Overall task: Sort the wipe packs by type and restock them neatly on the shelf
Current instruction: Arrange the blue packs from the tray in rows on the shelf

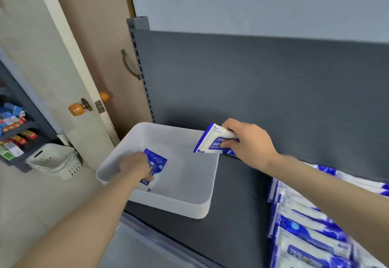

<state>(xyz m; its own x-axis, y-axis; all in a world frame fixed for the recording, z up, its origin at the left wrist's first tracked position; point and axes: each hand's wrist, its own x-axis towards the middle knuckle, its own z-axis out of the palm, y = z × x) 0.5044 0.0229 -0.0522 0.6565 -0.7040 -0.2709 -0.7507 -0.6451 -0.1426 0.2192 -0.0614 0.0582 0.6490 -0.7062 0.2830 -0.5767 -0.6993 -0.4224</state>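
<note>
A translucent white bin (189, 206) sits on the left end of the dark shelf (237, 215). Inside it my left hand (135, 166) grips a dark blue wipe pack (156, 161) near the bin's floor. My right hand (249, 141) holds a white and blue "75" alcohol wipe pack (211, 139) above the bin's far right corner, tilted. Several white and blue wipe packs (307, 236) lie in rows on the right part of the shelf, under my right forearm.
The shelf's dark back panel (252, 82) rises behind the bin. To the left stands a door with orange knobs (76, 108), a white perforated basket (56, 160) on the floor and a side rack (14, 133) with small colourful goods.
</note>
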